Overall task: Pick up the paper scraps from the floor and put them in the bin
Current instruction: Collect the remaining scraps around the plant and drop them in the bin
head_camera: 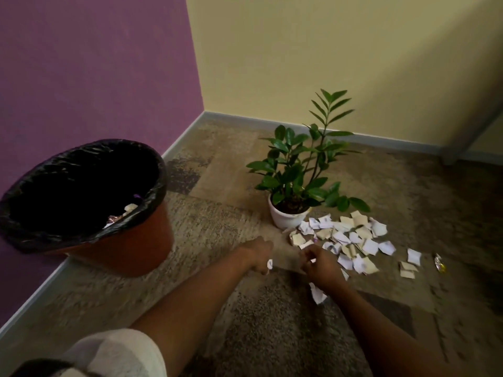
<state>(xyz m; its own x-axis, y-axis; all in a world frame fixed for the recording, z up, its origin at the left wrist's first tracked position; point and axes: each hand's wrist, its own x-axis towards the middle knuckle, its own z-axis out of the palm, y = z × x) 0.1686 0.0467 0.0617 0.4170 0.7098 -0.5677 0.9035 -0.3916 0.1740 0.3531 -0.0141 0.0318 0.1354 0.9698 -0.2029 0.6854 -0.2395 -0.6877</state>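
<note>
Several white and tan paper scraps [351, 240] lie in a pile on the carpet, right of the plant pot. My left hand [258, 254] hovers low over the carpet, closed on a small white scrap [270, 264] that pokes out below the fingers. My right hand [321, 263] is at the near left edge of the pile, fingers curled around paper, with a white scrap [318, 293] sticking out beneath the wrist. The orange bin [122, 246] with a black liner stands at the left by the purple wall, with a few scraps inside.
A potted green plant [299, 170] in a white pot [285, 219] stands just behind the pile. A shiny wrapper [439, 263] lies at the far right. Walls meet in a corner behind; a grey furniture leg [462, 137] stands at the upper right.
</note>
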